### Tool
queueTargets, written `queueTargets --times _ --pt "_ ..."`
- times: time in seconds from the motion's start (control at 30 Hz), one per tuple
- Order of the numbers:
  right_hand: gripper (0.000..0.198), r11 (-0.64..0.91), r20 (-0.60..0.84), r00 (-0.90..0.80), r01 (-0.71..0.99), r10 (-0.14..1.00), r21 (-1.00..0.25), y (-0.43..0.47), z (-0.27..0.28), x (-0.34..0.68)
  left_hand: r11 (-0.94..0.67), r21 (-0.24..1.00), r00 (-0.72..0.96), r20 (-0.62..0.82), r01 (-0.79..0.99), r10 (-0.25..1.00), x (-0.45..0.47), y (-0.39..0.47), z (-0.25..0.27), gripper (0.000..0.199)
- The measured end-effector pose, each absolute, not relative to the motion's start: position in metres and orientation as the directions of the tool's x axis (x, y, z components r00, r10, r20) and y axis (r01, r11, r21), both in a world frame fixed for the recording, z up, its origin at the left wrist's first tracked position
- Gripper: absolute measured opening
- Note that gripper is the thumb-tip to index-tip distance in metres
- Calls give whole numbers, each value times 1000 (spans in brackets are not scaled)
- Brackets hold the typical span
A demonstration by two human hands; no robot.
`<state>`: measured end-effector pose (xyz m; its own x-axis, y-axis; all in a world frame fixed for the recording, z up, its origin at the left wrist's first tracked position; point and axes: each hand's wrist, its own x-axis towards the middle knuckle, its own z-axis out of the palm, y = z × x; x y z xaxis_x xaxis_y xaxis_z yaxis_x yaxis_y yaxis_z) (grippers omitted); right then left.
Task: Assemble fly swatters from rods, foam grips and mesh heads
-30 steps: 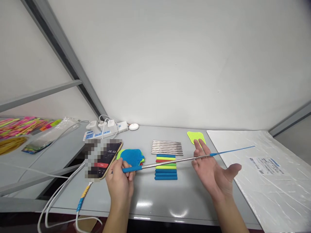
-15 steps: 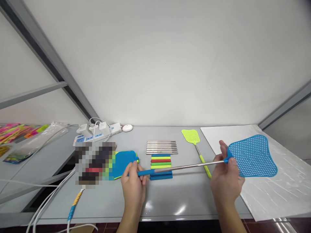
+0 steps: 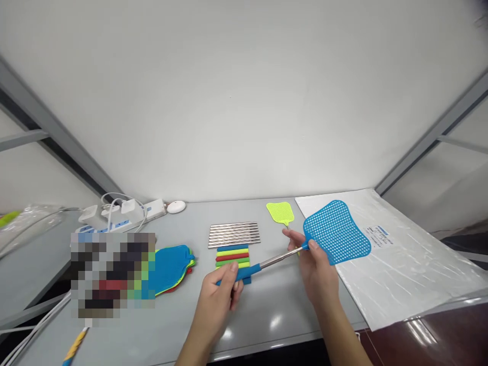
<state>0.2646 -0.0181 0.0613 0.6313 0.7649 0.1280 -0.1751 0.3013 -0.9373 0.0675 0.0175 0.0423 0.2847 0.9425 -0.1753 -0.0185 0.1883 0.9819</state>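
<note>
A blue fly swatter (image 3: 337, 235) with a metal telescopic rod is held above the table between both hands. My left hand (image 3: 218, 295) is closed around its blue handle. At the other end, my right hand (image 3: 316, 267) pinches the neck below the mesh head, thumb on top. Behind the hands lies a row of coloured handle grips (image 3: 232, 257), partly hidden by my left hand. Several metal rods (image 3: 234, 234) lie side by side just beyond them. A yellow-green fly swatter (image 3: 281, 213) lies past my right hand, which hides its handle.
Blue, green and red swatter heads (image 3: 170, 269) are stacked at the left, beside a blurred-out patch. A power strip (image 3: 154, 208) with plugs and cables and a white round device (image 3: 176, 207) are at the back left. White plastic-wrapped sheeting (image 3: 412, 264) covers the table's right side.
The rod of the blue swatter has become much shorter, and my hands have come closer together. The camera view has shifted to the right.
</note>
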Motion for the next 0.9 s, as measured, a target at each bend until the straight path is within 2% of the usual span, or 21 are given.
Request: queueTargets --times 0.13,0.2,0.3,0.43,0.53,0.63,0.7,0.77,0.83,0.9 --pt "42 398 25 705 -370 708 -839 -11 66 276 206 979 226 -201 3 953 71 14 42 47" --pt "40 407 22 731 -353 682 -842 -8 70 275 252 967 182 -239 -50 954 77 10 46 46" --pt "39 372 66 706 -289 705 -882 -10 74 269 309 943 195 -283 -122 939 86 3 52 47" --pt "35 328 106 662 -221 742 -918 -14 73 263 300 943 241 -260 -143 935 87 -2 56 47" --pt "35 326 87 660 -248 747 -912 -9 71 269 260 959 253 -225 -114 941 85 -5 58 47" --pt "34 293 83 544 -312 835 -904 -4 71 280 349 929 381 -280 -123 881 93 -11 58 45" --pt "35 228 110 399 -261 910 -938 -5 73 284 476 860 511 -330 -183 794 107 -17 55 42" --pt "36 147 105 260 -147 960 -978 -10 74 282 559 785 598 -321 -266 734 124 -23 49 42" --pt "39 61 57 206 -15 977 -998 -16 73 278 556 779 608 -299 -290 736 141 -29 42 42" --pt "38 -34 -8 218 116 976 -993 -20 70 274 500 832 589 -284 -242 757 154 -30 36 42"
